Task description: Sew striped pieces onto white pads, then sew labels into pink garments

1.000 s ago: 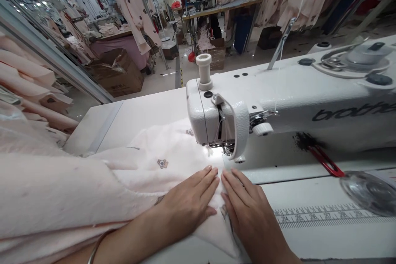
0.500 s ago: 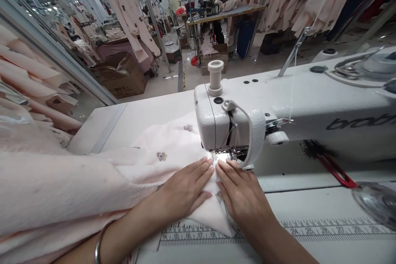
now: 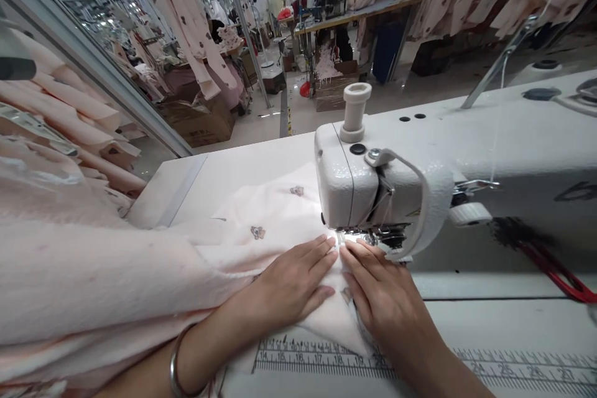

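Note:
Pale pink fabric (image 3: 237, 205) with small bear prints spreads over the sewing table and runs under the head of a white sewing machine (image 3: 342, 180). My left hand (image 3: 296, 280) lies flat on the fabric, fingers stretched toward the lit needle area. Beside it my right hand (image 3: 387, 292) presses the fabric's right edge, its fingers extended and its fingertips just in front of the presser foot. Both hands' fingertips are close together with a narrow gap between them. The needle itself is too small to make out.
A printed ruler (image 3: 321, 357) runs along the table's near side. Red-handled tool (image 3: 559, 273) lies under the machine arm at right. More pink fabric (image 3: 79, 93) hangs at left behind a metal rail. Cardboard boxes (image 3: 200, 124) and a person at another machine are beyond.
The view has shifted left, so the machine, hands and fabric all appear farther right. Both hands keep nearly the same place on the fabric by the presser foot.

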`<state>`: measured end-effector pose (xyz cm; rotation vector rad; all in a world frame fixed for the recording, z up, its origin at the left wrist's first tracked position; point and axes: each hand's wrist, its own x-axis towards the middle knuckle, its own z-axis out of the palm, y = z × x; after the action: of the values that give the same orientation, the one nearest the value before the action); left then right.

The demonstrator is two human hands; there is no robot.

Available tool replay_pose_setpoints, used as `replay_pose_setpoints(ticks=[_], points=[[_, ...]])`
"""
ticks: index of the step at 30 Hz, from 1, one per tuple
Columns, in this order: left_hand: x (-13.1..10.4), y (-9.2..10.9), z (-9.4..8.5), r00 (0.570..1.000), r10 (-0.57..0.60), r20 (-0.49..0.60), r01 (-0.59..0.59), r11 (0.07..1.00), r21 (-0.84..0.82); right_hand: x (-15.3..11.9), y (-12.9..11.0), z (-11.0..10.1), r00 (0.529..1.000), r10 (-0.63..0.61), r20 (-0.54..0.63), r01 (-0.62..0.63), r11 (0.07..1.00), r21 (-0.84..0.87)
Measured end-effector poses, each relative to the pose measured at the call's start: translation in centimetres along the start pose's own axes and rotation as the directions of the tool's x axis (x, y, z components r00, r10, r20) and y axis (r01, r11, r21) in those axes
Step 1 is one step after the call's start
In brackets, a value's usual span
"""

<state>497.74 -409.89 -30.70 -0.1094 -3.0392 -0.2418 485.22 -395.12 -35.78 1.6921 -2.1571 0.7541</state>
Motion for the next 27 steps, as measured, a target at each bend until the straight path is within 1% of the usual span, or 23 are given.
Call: replay_pose_setpoints(ticks=[5,8,12,14,18,22,27], points=[[0.0,-0.3,0.3,1.000,0.010,-0.008,-0.010,1.000,0.022,0.1,-0.1,-0.2,0.999,0.036,0.026,-0.036,0.999,-0.023],[0.0,-0.3,0.4,1.000,0.025,-0.014,-0.025,1.000,0.018,0.0,-0.1,-0.2,0.998,0.039,0.051,-0.037,0.999,-0.034],[0.0,-0.4,0.4,0.999,0.030,-0.022,-0.030,1.000,0.004,-0.2,0.0,-0.4,0.997,0.046,0.060,-0.046,0.999,-0.004],[0.0,-0.5,0.4,0.999,0.030,-0.024,-0.030,1.000,0.007,-0.3,0.0,-0.3,0.997,0.050,0.058,-0.050,0.999,-0.002],[0.3,-0.9,0.2,0.999,0.026,-0.023,-0.026,1.000,-0.008,-0.1,0.1,0.0,0.999,0.036,0.024,-0.034,0.998,-0.050],[0.9,-1.5,0.1,1.000,0.006,-0.001,-0.006,0.999,-0.034,0.2,0.3,0.4,1.000,0.029,0.005,-0.029,0.997,-0.072],[1.1,-2.1,0.8,0.999,-0.016,-0.044,0.015,0.999,-0.036,0.2,-0.2,0.0,0.999,0.053,0.003,-0.052,0.995,-0.080]])
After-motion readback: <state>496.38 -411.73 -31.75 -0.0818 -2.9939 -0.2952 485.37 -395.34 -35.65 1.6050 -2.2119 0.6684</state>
